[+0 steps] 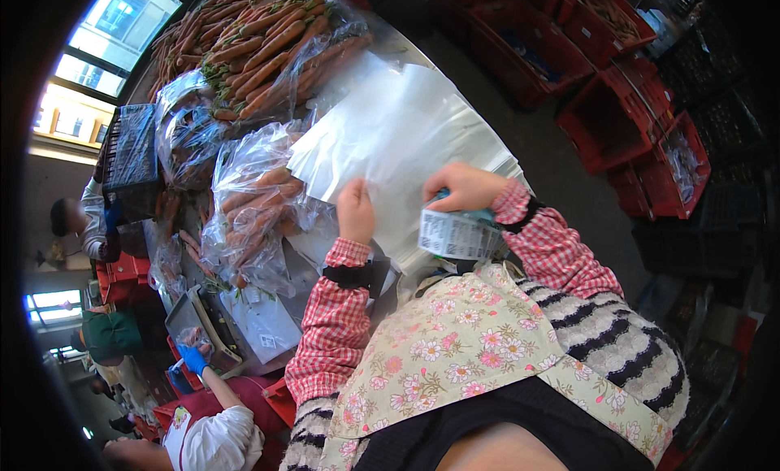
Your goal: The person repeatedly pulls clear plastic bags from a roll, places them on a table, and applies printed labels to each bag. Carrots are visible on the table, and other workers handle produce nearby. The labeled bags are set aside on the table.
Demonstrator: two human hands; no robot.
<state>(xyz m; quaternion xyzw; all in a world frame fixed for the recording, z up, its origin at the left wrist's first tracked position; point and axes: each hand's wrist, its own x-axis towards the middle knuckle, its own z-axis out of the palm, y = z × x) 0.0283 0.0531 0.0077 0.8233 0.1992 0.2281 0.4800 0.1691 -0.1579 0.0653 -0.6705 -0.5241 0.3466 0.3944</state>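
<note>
A stack of flat clear plastic bags (390, 129) is spread on the table in front of me. My left hand (355, 212) is at the near-left edge of the top bags, fingers bent together; whether it pinches the plastic is unclear. Over the right side of the stack, my right hand (466, 187) grips a strip of white printed labels (457, 234), which hangs below the fingers. A teal object (442, 194), partly hidden, shows inside that same hand. Left of the stack lies a clear bag of carrots (259, 203).
Loose carrots (268, 50) are heaped at the table's far end. Another plastic-wrapped bundle (189, 126) lies beside a black crate (131, 160). A weighing scale (204, 334) stands near a co-worker's blue-gloved hand (193, 359). Red crates (609, 120) stand on the floor at right.
</note>
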